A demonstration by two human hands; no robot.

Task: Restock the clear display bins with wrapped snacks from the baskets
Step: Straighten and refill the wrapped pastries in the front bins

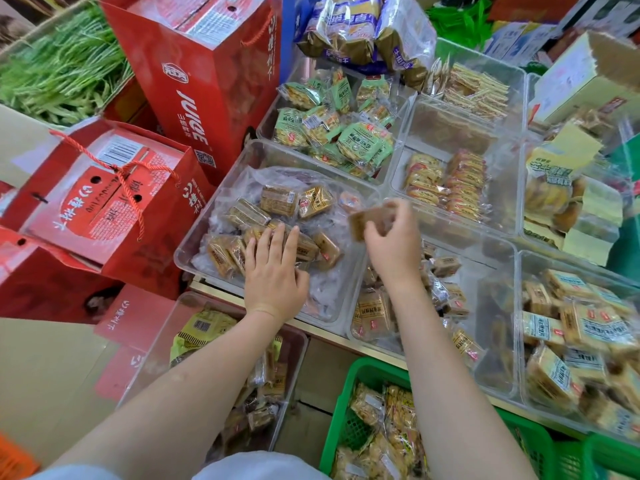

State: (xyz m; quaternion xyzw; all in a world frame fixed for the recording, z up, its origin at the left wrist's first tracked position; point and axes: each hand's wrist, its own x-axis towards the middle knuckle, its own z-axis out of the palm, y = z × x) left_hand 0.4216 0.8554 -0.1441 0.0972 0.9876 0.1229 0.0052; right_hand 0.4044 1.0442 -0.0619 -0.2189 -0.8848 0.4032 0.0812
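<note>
Fingers (393, 211) of my R hand (394, 247) curl round one brown wrapped snack (367, 221), pinching it w/ thumb, held above the gap btw two clear bins; pic blurred there. L hand (275, 271) lies flat, fingers straight & slightly spread, pressing on the brown snack packs (277, 202) inside the near-left clear bin (221, 188), which is plastic-lined. Green basket (349, 403) w/ more wrapped snacks sits below, near my R forearm. Bin behind holds green-label packs (363, 142). Red gift boxes (194, 81) stand just left of the bins.
</note>
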